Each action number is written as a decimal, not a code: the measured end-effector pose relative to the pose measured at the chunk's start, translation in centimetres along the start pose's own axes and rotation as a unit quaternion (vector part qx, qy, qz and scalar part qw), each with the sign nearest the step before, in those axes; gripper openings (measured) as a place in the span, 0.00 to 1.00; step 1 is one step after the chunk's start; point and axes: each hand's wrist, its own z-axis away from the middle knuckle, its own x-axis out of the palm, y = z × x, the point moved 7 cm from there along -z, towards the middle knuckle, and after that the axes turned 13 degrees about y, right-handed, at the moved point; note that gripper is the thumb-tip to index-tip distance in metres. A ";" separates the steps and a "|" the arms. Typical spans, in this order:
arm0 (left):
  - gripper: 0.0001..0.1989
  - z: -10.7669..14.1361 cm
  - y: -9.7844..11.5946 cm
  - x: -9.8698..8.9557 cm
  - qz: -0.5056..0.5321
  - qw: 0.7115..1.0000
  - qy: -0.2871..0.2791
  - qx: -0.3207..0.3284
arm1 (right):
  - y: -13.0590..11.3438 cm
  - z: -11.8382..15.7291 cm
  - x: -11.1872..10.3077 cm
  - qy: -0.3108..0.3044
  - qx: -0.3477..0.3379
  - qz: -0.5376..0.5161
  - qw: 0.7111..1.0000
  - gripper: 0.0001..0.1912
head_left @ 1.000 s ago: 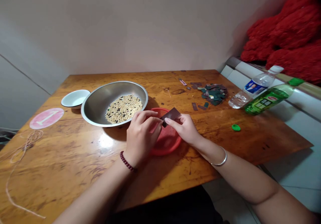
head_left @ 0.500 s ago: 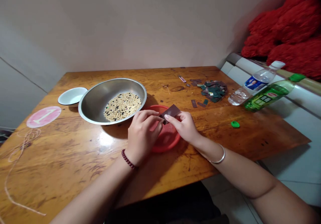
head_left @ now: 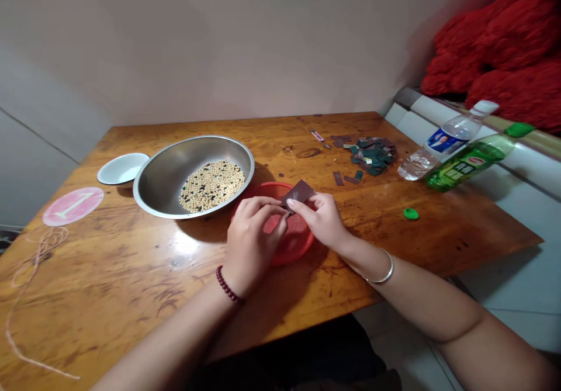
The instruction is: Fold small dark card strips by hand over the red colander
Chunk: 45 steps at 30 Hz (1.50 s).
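Between thumb and fingers, my right hand [head_left: 324,218] grips a dark brown rectangular piece [head_left: 300,194], thin and flat, above a red plastic basket [head_left: 298,245]. My left hand [head_left: 254,227], its fingers pinched, meets the near left corner of that piece; whatever sits between its fingertips is too small to make out. The basket is partly covered by both hands. Just left of them stands a wide steel basin [head_left: 153,186] holding pale yellow beans [head_left: 213,186] mixed with black ones.
A white bowl [head_left: 123,169], a pink disc [head_left: 73,206] and loose string [head_left: 39,251] lie left. Right are a heap of dark scraps [head_left: 372,156], a small cutter [head_left: 316,135], a green cap [head_left: 411,214], a clear bottle [head_left: 447,139] and a green bottle [head_left: 473,160].
The view has shifted slightly. My left fingertips have moved a little at the corner of the brown piece, while my right hand keeps the same hold.
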 end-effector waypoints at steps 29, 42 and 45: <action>0.02 -0.2 -0.2 -0.4 -0.008 1.000 0.010 -0.028 | -0.3 0.1 0.2 -0.010 0.002 -0.020 1.000 0.11; 0.03 -0.1 -0.1 -0.4 0.012 0.999 0.010 -0.032 | -0.4 0.2 0.2 -0.019 -0.001 -0.021 1.000 0.09; 0.03 0.0 -0.1 -0.3 0.011 0.999 0.008 -0.045 | -0.4 0.2 0.1 -0.018 -0.005 -0.016 1.000 0.08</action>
